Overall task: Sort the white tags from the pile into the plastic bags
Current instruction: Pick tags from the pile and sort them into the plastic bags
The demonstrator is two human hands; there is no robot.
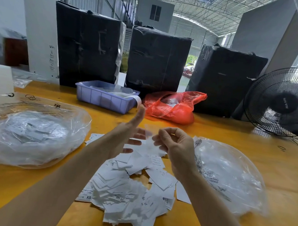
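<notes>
White pile: loose white paper tags (132, 190), some printed XS, lie heaped on the yellow wooden table (216, 131), between the two forearms.
Left bag: a clear crumpled plastic bag (30, 132) left of the pile already holds many tags.
Right bag: a second clear plastic bag (230, 174) just right of the pile looks nearly empty.
Progress: judged from the heap, a good share is bagged, yet most of the sorting remains.
Left hand: the left hand (125, 138) hovers above the pile's far edge, fingers spread, thumb up, gripping nothing.
Right hand: the right hand (174, 143) has its fingers curled, pinching a thin blurred piece, probably one tag.
Beyond the pile: a lilac plastic tray (105, 96) and a red plastic bag (173, 108).
Room: three black-wrapped bales (158, 60) behind the tray, a black fan (285, 102) to their right, under a high metal warehouse roof.
</notes>
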